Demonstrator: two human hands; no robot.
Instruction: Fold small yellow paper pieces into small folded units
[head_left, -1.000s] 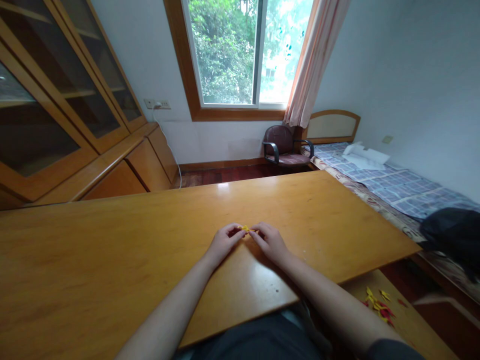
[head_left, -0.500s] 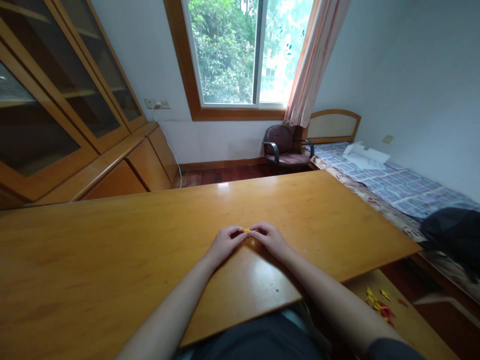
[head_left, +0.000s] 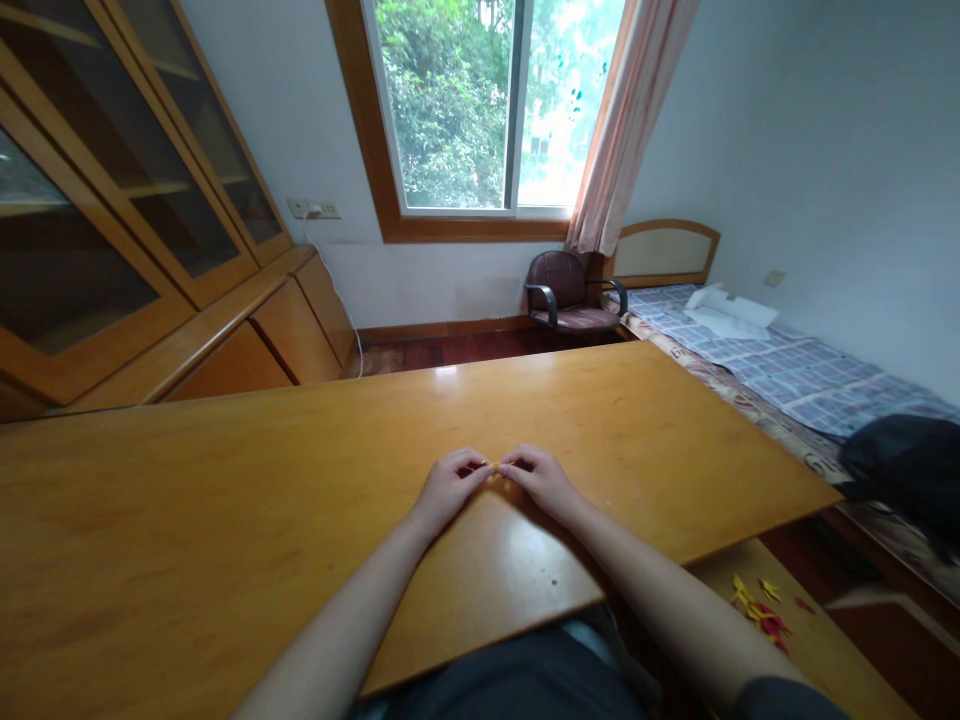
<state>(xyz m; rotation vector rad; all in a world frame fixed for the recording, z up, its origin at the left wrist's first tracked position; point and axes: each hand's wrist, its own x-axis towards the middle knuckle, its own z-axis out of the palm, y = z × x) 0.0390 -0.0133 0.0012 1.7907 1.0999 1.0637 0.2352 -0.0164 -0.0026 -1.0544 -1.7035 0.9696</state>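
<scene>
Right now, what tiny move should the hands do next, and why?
Perhaps ease the left hand back slightly, letting the right hand hold the yellow piece: both hands pinch it, and together they hide most of it.

Yellow piece (head_left: 496,467) mostly hidden by fingertips (head_left: 486,471); black bag (head_left: 909,465) cut off at right edge.

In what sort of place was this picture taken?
Probably a bedroom, perhaps also used for study: there is a bed with a checked cover, a glass-doored cabinet and a large wooden table.
</scene>
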